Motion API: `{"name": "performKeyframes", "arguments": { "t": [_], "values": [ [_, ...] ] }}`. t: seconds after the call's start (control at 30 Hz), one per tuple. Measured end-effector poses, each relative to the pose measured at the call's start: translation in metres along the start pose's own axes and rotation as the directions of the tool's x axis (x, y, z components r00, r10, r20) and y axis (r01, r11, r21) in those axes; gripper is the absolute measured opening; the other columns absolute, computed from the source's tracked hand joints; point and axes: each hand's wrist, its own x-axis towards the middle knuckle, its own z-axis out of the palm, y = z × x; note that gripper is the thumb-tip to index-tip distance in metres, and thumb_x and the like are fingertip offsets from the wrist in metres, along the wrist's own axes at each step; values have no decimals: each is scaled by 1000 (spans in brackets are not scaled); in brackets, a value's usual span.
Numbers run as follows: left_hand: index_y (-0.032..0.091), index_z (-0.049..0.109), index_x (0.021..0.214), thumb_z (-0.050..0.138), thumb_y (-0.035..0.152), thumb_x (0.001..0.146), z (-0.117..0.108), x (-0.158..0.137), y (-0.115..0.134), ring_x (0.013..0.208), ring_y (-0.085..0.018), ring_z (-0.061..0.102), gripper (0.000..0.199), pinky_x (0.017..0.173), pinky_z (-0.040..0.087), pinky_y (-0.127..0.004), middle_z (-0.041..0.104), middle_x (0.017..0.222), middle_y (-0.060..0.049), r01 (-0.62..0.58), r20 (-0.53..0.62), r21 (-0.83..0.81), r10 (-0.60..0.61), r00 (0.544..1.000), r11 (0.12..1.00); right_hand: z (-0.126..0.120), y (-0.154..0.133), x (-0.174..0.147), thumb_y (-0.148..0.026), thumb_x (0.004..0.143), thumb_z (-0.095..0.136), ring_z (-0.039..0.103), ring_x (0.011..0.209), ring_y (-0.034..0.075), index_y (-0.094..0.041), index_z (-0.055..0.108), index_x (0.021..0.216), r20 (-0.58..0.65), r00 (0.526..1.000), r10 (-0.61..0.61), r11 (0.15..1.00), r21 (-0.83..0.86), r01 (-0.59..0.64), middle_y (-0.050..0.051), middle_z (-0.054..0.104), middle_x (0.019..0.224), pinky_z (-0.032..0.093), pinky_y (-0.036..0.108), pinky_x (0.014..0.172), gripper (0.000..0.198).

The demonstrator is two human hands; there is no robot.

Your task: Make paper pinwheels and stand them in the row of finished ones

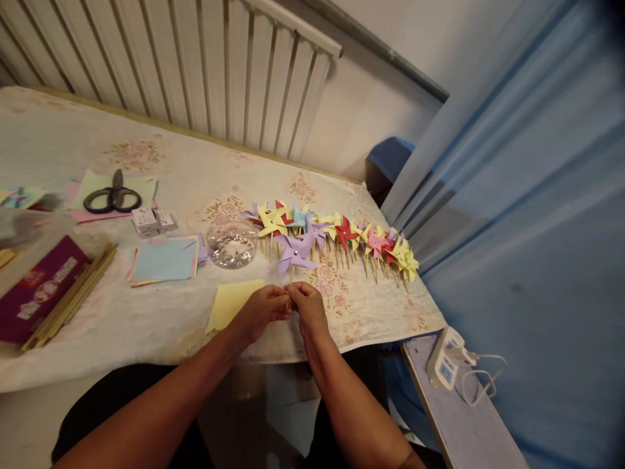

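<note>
A purple paper pinwheel (pixel 295 253) stands upright on a thin stick in front of me. My left hand (pixel 266 305) and my right hand (pixel 307 305) meet at the lower part of that stick, both with fingers pinched together. The fingers hide most of the stick's lower end. Just left of my left hand lies a yellow paper sheet (pixel 233 301). Beyond the hands, a round clear dish (pixel 232 246) holds small shiny pieces. Finished-looking pinwheels in yellow, red, blue, pink and purple, such as a red pinwheel (pixel 344 232), lie in a row to the right.
A stack of coloured paper (pixel 165 259), two small white boxes (pixel 145 221) and dark-handled scissors (pixel 113 199) lie leftward. Wooden sticks (pixel 73 296) rest beside a purple box (pixel 41 286). A power strip (pixel 445 358) with a cable sits beyond the table's right edge, near a blue curtain (pixel 527 215).
</note>
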Motion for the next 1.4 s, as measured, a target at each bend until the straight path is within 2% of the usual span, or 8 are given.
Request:
{"name": "performKeyframes", "arguments": {
  "t": [0.2,0.47,0.63,0.8,0.93,1.07,1.23,1.4],
  "values": [
    [18,55,68,79,30,64,-3,4,7,57,-10,55,27,60,44,-26,61,64,2,-35,30,1,35,999,999,4,-1,12,-34,66,71,42,48,9,-18,66,64,47,998,37,999,-30,-36,-6,54,52,31,24,49,16],
    [16,62,77,79,29,68,-11,9,15,62,-10,56,23,64,44,-26,61,69,2,-98,35,-5,98,995,995,15,-16,35,-36,68,71,38,47,7,-17,66,68,97,995,-16,1000,-26,18,-7,50,51,28,23,48,19],
    [15,63,77,80,33,72,-12,13,9,67,-11,57,26,69,48,-27,62,72,1,-88,71,-56,92,993,994,20,-16,36,-37,66,71,38,44,7,-17,66,68,86,996,34,999,6,-35,-8,49,49,29,23,44,21],
    [14,63,75,79,38,75,-12,14,10,65,-9,55,29,65,46,-24,60,70,1,-88,76,-98,95,993,991,20,-11,36,-39,67,73,44,43,8,-17,66,72,103,993,52,999,0,-52,-7,54,54,32,23,43,24],
    [14,64,77,81,38,73,-13,13,13,62,-9,55,30,63,45,-24,61,69,2,-88,58,-91,93,994,992,15,-10,40,-36,70,73,45,46,7,-16,66,77,105,994,-9,1000,23,6,-7,55,55,35,20,47,22],
    [15,61,74,82,37,70,-14,14,14,62,-10,57,31,64,46,-25,61,66,2,-76,22,-84,78,997,994,5,-13,47,-38,77,68,49,49,7,-17,63,81,14,996,-90,993,72,89,-4,62,65,39,21,49,22],
    [16,59,74,83,36,67,-14,15,14,60,-10,57,33,64,46,-25,62,64,2,-57,-4,-88,57,998,994,-7,-22,51,-39,85,60,57,59,11,-18,64,111,-101,963,-250,968,-1,251,-2,65,69,47,24,57,34],
    [16,58,72,83,36,67,-14,13,15,60,-10,58,32,64,47,-25,61,64,2,-58,-15,-81,57,998,995,-7,-26,49,-33,85,56,58,61,12,-18,69,102,-66,957,-284,952,-139,273,-2,66,68,49,25,61,26]
  ]
}}
